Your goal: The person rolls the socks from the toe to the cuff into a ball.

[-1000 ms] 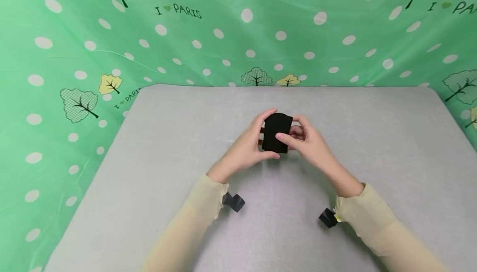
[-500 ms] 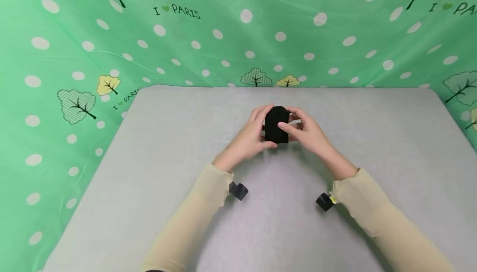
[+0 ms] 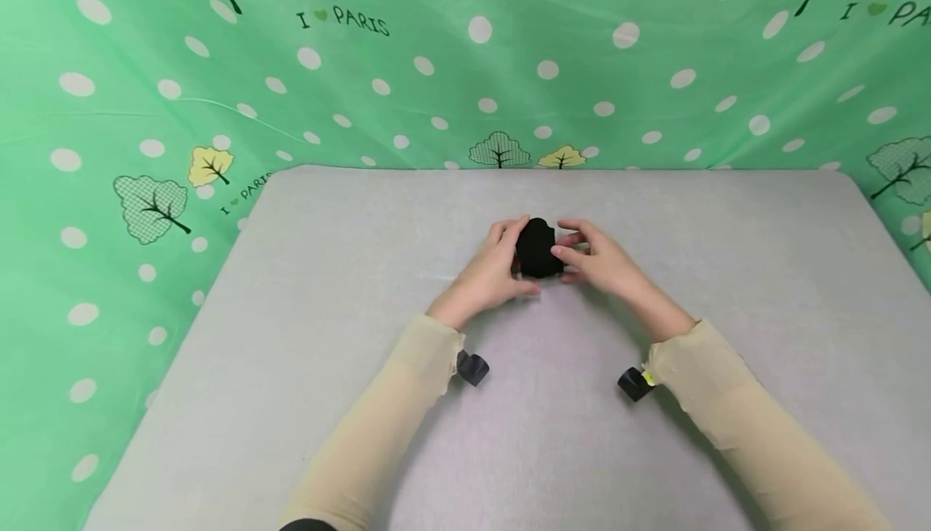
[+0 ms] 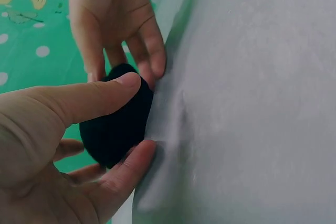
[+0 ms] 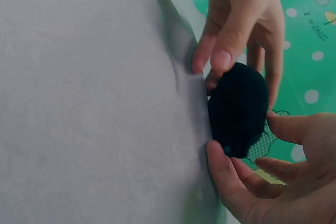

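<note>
A small matte black bundle [image 3: 537,249], soft-looking and rounded with an uneven right edge, is held between both hands over the far middle of the table. My left hand [image 3: 496,266] grips it from the left; in the left wrist view the thumb [image 4: 113,95] lies across its face and fingers reach beneath. On the other side my right hand [image 3: 600,260] holds its edge, thumb tip at the bundle and fingers partly behind it. From the right wrist, the right thumb [image 5: 289,127] and forefinger [image 5: 226,174] show on either side of the bundle's near end.
The grey tabletop [image 3: 349,272] stretches around the hands, its far edge a little beyond them. A green printed curtain [image 3: 436,54] hangs behind and along the sides. Black wrist cameras stick out below the beige left sleeve [image 3: 378,410] and right sleeve [image 3: 735,402].
Both hands have moved slightly away from the body with the bundle. It has gone from a flat, straight-sided shape to a shorter, rounder one, and the right fingers have spread a little.
</note>
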Tool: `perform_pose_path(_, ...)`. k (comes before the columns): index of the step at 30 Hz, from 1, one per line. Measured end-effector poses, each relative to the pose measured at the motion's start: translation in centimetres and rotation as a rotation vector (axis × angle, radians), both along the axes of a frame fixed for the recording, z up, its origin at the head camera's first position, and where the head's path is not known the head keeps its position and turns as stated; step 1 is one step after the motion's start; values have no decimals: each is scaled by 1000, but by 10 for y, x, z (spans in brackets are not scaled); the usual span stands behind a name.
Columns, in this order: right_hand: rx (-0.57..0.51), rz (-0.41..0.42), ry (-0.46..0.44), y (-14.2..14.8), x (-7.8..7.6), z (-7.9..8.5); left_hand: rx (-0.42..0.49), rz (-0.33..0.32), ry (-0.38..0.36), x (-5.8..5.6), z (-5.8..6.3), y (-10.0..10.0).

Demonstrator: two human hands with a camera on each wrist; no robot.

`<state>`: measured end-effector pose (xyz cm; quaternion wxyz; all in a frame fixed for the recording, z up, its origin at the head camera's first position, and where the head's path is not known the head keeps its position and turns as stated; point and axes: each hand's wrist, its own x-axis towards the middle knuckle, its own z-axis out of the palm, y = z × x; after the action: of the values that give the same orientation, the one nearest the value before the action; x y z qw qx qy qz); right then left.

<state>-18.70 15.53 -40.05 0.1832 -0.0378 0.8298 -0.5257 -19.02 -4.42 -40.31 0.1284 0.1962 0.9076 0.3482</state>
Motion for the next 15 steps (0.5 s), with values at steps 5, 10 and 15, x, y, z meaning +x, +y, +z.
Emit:
perform_pose_path(5, -24, -6, 4, 9, 0, 3, 26, 19, -34, 0, 3, -7)
perform_pose_path(10, -26, -8, 22, 20, 2, 7, 18, 45, -54, -1, 5, -14)
perform_pose_path(15, -19, -14, 29, 32, 5, 7, 15, 71, -43, -3, 5, -23)
